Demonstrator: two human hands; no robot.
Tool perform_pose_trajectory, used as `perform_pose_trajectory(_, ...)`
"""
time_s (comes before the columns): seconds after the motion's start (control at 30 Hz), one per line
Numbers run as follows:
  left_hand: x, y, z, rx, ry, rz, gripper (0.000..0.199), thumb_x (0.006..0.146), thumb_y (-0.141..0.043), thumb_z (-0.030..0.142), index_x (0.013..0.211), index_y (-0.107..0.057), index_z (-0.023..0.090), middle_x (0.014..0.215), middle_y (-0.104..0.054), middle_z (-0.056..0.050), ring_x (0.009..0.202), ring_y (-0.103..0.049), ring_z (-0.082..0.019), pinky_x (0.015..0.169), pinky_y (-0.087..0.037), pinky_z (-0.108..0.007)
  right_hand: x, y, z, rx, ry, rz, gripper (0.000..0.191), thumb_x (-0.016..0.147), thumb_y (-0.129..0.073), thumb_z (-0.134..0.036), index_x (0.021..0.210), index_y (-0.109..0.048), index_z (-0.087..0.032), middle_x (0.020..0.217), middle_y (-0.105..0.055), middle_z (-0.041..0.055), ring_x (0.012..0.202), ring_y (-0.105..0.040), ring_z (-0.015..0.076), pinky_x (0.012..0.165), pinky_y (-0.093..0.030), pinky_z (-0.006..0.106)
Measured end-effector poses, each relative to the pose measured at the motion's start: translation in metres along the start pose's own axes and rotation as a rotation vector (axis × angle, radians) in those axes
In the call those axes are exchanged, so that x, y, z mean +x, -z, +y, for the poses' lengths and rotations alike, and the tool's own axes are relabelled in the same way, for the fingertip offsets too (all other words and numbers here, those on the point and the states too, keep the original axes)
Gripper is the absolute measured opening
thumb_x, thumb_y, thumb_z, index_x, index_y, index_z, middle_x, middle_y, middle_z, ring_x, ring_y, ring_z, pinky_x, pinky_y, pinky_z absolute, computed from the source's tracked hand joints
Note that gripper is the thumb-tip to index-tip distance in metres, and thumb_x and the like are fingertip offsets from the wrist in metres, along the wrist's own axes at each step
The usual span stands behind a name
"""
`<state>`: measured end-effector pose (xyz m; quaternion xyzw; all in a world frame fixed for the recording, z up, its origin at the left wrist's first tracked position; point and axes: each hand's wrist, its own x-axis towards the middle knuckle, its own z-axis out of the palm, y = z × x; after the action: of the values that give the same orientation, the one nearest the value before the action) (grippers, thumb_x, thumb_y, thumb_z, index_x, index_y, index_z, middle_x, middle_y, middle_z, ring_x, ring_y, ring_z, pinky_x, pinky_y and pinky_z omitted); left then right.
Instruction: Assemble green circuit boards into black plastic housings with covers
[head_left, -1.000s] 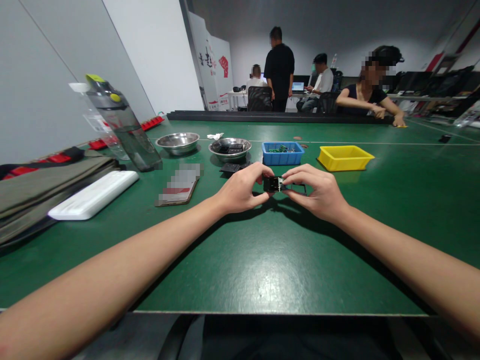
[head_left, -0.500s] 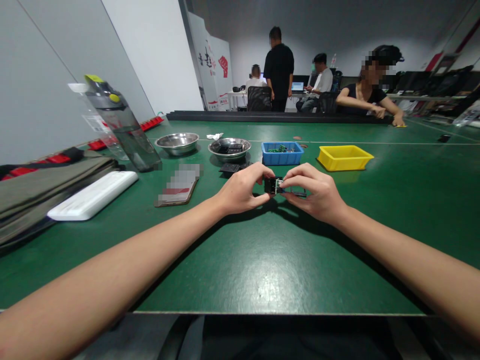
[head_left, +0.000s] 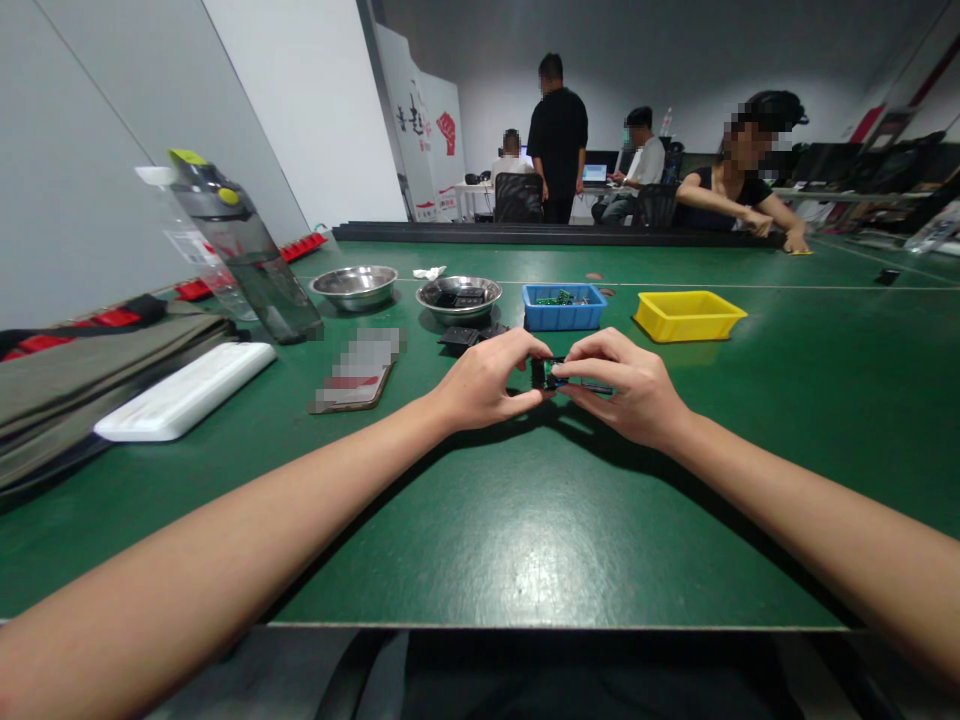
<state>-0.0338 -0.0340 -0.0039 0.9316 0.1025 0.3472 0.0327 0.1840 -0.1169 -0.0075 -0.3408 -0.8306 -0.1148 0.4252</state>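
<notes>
In the middle of the table, my left hand (head_left: 487,382) grips a small black plastic case (head_left: 537,375) between thumb and fingers. My right hand (head_left: 634,388) is closed at the case's right side, its fingertips on a small green circuit board (head_left: 550,370) that shows at the case. A thin dark piece (head_left: 598,388) is visible under the right fingers; whether it is held or lies on the table I cannot tell. Just behind the left hand are more black plastic parts (head_left: 461,340). A blue bin (head_left: 564,318) with green boards stands beyond both hands.
A steel bowl (head_left: 459,312) holds black parts, with another steel bowl (head_left: 354,290) beside it. To the right is a yellow bin (head_left: 688,322). Leftward are a phone (head_left: 358,375), a white slab (head_left: 187,390), a bottle (head_left: 259,270) and a bag (head_left: 90,390). A person (head_left: 742,190) works across the table.
The part between my hands has turned a little, so its green face shows where a pale side showed before. My right fingers have shifted slightly on it.
</notes>
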Motion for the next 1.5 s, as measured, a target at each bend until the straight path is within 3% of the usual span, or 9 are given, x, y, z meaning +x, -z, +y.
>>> perform_pose_trajectory(0.3,0.001,0.001,0.002,0.014,-0.018,-0.034,0.025,0.087,-0.066,0.026,0.108,-0.057,0.016,0.097,-0.065,-0.006,0.086,-0.062,-0.018,0.075,-0.05,-0.029,0.001,-0.004,0.0,-0.007,0.062,-0.013,0.018,0.094,-0.061,-0.019,0.106,-0.074,-0.024,0.095,-0.065,0.0077,0.087,-0.062,0.0192,0.07,-0.056,0.033)
perform_pose_trajectory(0.73,0.001,0.002,0.005,0.004,-0.009,-0.057,0.026,0.086,-0.065,0.027,0.109,-0.057,0.017,0.098,-0.066,-0.007,0.088,-0.063,-0.019,0.077,-0.052,-0.03,0.0,-0.001,0.0,0.0,-0.037,-0.034,0.013,0.093,-0.062,-0.022,0.092,-0.075,-0.025,0.095,-0.065,0.0065,0.086,-0.063,0.0184,0.069,-0.054,0.031)
perform_pose_trajectory(0.97,0.001,0.0,0.001,-0.05,0.123,-0.032,0.03,0.08,-0.068,0.022,0.107,-0.058,0.016,0.097,-0.066,-0.005,0.084,-0.062,-0.017,0.076,-0.052,-0.029,0.0,0.009,0.021,-0.139,-0.242,0.043,0.012,0.089,-0.062,-0.021,0.088,-0.074,-0.022,0.09,-0.07,0.0066,0.085,-0.066,0.0221,0.077,-0.052,0.038)
perform_pose_trajectory(1.1,0.001,-0.003,-0.003,-0.108,0.234,-0.008,0.031,0.075,-0.071,0.021,0.102,-0.057,0.016,0.093,-0.066,-0.003,0.08,-0.061,-0.015,0.074,-0.051,-0.029,-0.007,0.015,0.048,-0.255,-0.404,-0.137,0.015,0.086,-0.062,-0.023,0.078,-0.074,-0.02,0.082,-0.073,0.0073,0.078,-0.066,0.0231,0.073,-0.05,0.038)
perform_pose_trajectory(1.2,0.0,-0.004,-0.005,-0.15,0.29,-0.041,0.029,0.076,-0.071,0.024,0.099,-0.058,0.015,0.089,-0.065,-0.002,0.079,-0.061,-0.015,0.072,-0.05,-0.028,-0.011,0.016,0.057,-0.255,-0.458,-0.276,0.017,0.086,-0.062,-0.027,0.085,-0.076,-0.018,0.087,-0.076,0.0086,0.081,-0.067,0.0242,0.075,-0.05,0.038)
perform_pose_trajectory(1.33,-0.001,-0.005,-0.005,-0.165,0.323,-0.105,0.029,0.076,-0.073,0.029,0.098,-0.059,0.016,0.084,-0.065,0.0,0.075,-0.062,-0.015,0.069,-0.048,-0.027,-0.011,0.016,0.053,-0.223,-0.382,-0.413,0.026,0.087,-0.065,-0.037,0.101,-0.076,-0.018,0.1,-0.076,0.0112,0.093,-0.067,0.0282,0.085,-0.051,0.043)
perform_pose_trajectory(1.5,0.0,-0.005,-0.005,-0.189,0.325,-0.153,0.029,0.077,-0.074,0.034,0.096,-0.061,0.017,0.082,-0.066,0.0,0.074,-0.064,-0.016,0.067,-0.049,-0.028,-0.009,0.016,0.05,-0.173,-0.327,-0.475,0.031,0.083,-0.07,-0.041,0.103,-0.076,-0.019,0.106,-0.075,0.0127,0.101,-0.063,0.0322,0.091,-0.047,0.05)
